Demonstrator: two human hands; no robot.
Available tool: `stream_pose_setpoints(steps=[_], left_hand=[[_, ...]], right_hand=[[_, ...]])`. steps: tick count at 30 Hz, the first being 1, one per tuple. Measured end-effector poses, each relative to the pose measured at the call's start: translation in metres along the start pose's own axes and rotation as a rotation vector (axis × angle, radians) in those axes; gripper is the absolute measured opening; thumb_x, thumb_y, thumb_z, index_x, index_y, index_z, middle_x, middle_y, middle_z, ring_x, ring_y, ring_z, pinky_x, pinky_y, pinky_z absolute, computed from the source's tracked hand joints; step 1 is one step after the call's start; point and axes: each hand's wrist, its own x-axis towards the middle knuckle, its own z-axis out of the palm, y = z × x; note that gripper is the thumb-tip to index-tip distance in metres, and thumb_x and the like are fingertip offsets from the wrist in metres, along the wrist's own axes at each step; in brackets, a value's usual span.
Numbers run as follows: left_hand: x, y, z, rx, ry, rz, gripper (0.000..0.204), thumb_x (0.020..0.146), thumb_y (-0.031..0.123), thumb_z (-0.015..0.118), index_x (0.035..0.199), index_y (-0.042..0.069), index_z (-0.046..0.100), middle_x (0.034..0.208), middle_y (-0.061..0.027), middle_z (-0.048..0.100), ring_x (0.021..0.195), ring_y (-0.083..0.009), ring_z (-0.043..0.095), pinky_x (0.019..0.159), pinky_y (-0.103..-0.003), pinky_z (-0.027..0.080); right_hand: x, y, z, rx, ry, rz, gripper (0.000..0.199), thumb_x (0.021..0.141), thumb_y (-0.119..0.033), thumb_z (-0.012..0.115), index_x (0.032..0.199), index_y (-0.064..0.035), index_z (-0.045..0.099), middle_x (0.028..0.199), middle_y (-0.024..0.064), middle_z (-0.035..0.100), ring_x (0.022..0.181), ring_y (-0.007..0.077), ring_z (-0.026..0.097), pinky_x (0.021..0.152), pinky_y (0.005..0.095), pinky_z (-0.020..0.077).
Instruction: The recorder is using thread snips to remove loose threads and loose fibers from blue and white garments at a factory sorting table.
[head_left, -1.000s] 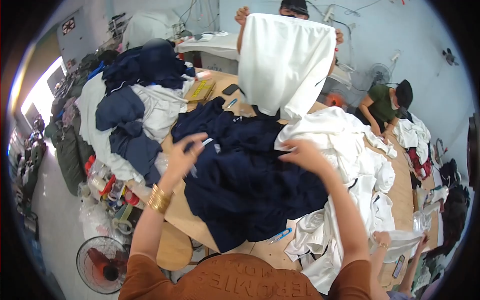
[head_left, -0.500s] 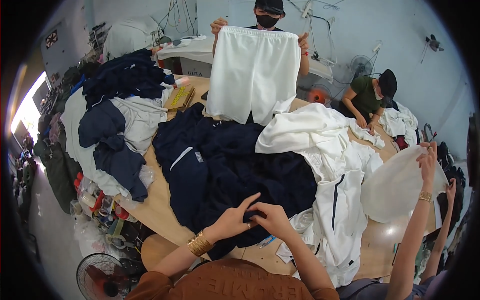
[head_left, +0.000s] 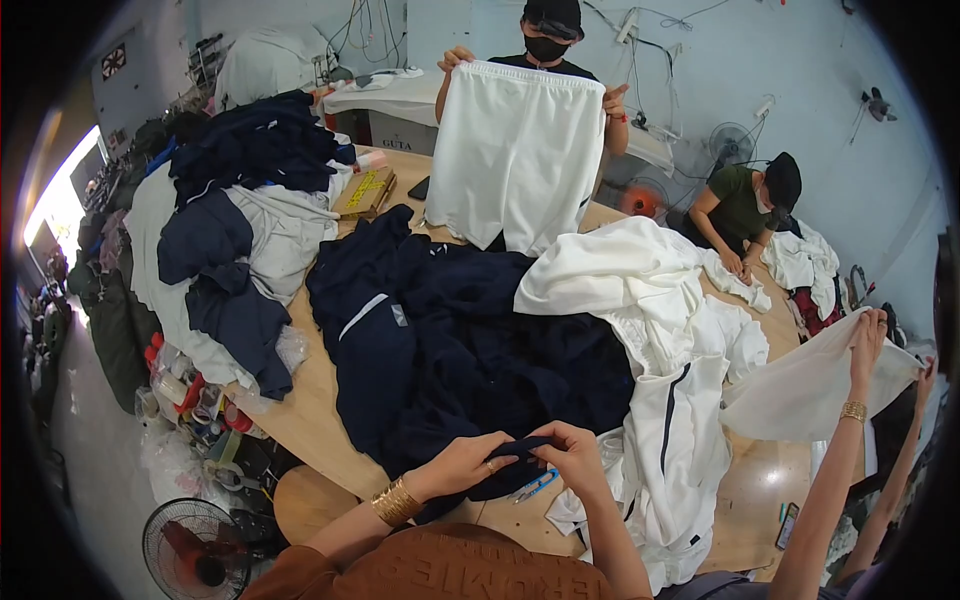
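Observation:
A large dark navy garment (head_left: pixel 460 350) lies bunched on the table in front of me. My left hand (head_left: pixel 468 466), with a ring and a gold cuff at the wrist, is closed on a folded edge of it. Close by on the right, my right hand (head_left: pixel 573 457) pinches the same edge between thumb and fingers. Just below my hands, a blue-handled pair of thread snips (head_left: pixel 538 487) rests on the wood. A white garment with a dark stripe (head_left: pixel 655 440) spreads over the table to the right of my right hand.
Across the table (head_left: pixel 290 435), a person holds up white shorts (head_left: pixel 515 150). At right, another person's hands stretch a white cloth (head_left: pixel 800 395); a third person bends over white fabric farther back. Navy and grey garments (head_left: pixel 225 250) pile up left. A fan (head_left: pixel 197 553) stands lower left.
My hands have drawn a strip of the navy edge up between them, the right hand shifting slightly right. The neighbour's white cloth has been lifted and stretched to the right.

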Motion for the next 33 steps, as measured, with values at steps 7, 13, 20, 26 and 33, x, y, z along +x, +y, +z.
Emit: stream_pose_setpoints(steps=[7,13,20,26,33], left_hand=[[-0.003,-0.006,0.005,-0.029,0.064,0.008,0.022,0.089,0.021,0.051,0.101,0.002,0.053,0.079,-0.0137,0.058,0.067,-0.0283,0.058,0.061,-0.031,0.045],[-0.003,-0.005,0.004,-0.054,0.086,-0.001,0.019,0.089,0.02,0.051,0.098,0.003,0.053,0.076,-0.0139,0.057,0.064,-0.0291,0.056,0.058,-0.031,0.043],[-0.008,-0.008,0.003,-0.022,0.085,-0.03,0.019,0.088,0.021,0.052,0.097,0.004,0.052,0.076,-0.0155,0.058,0.067,-0.0321,0.057,0.057,-0.034,0.044],[-0.009,-0.008,-0.001,-0.049,0.023,-0.049,0.018,0.088,0.019,0.052,0.097,0.003,0.053,0.076,-0.0149,0.057,0.066,-0.0287,0.057,0.059,-0.032,0.043],[-0.012,-0.009,0.002,0.029,0.023,-0.024,0.021,0.088,0.022,0.054,0.094,0.003,0.05,0.076,-0.0189,0.056,0.067,-0.0357,0.055,0.056,-0.036,0.043]], right_hand=[[0.005,0.004,0.002,0.058,0.001,0.009,0.011,0.078,0.005,0.058,0.088,0.0031,0.061,0.074,0.0047,0.062,0.064,0.0081,0.057,0.056,0.0189,0.0436],[0.005,0.0,0.009,0.022,0.023,0.016,0.013,0.078,0.005,0.057,0.089,0.003,0.061,0.076,0.006,0.063,0.064,0.008,0.057,0.058,0.019,0.0455],[0.003,0.01,0.011,0.005,0.002,-0.019,0.013,0.079,0.003,0.058,0.092,0.0019,0.061,0.08,0.004,0.063,0.07,0.0068,0.057,0.062,0.019,0.0467],[0.001,0.013,0.012,-0.054,-0.011,-0.008,0.016,0.081,-0.001,0.059,0.097,0.0013,0.06,0.082,0.0033,0.063,0.071,0.0065,0.057,0.064,0.0187,0.047],[-0.005,0.024,0.009,-0.035,-0.033,0.031,0.019,0.082,-0.004,0.061,0.1,0.0009,0.06,0.085,0.0032,0.064,0.075,0.0068,0.058,0.067,0.0194,0.048]])
